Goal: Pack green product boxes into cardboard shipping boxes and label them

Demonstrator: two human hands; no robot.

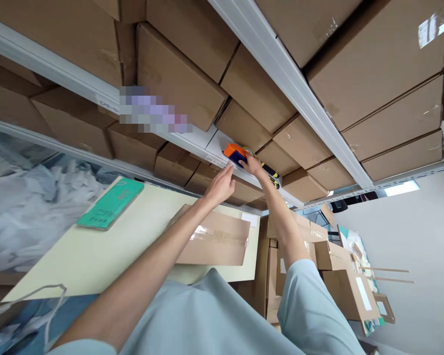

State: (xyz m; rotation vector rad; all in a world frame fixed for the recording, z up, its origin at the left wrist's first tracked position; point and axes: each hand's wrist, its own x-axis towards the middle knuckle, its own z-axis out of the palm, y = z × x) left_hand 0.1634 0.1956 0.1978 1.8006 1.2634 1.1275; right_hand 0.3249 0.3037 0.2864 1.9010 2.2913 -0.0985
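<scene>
On the shelf ledge lies an orange and dark blue tape dispenser (pixel 234 153), with part of a tape roll showing behind it. My right hand (pixel 252 164) reaches up to the shelf and has its fingers closed around the dispenser's near end. Just right of that hand are yellow-and-black utility knives (pixel 270 171), partly covered by my wrist. My left hand (pixel 221 186) is raised below the ledge, fingers stretched out towards the dispenser and holding nothing. Beneath my arms a taped cardboard box (pixel 216 237) rests on the pale yellow table (pixel 133 256).
Cardboard boxes (pixel 259 79) fill the shelves above and behind the ledge. A green booklet (pixel 111 203) lies on the table's left side, beside white plastic bags (pixel 40 212). More boxes (pixel 350 291) are stacked to the right, with thin sticks (pixel 388 269) jutting out.
</scene>
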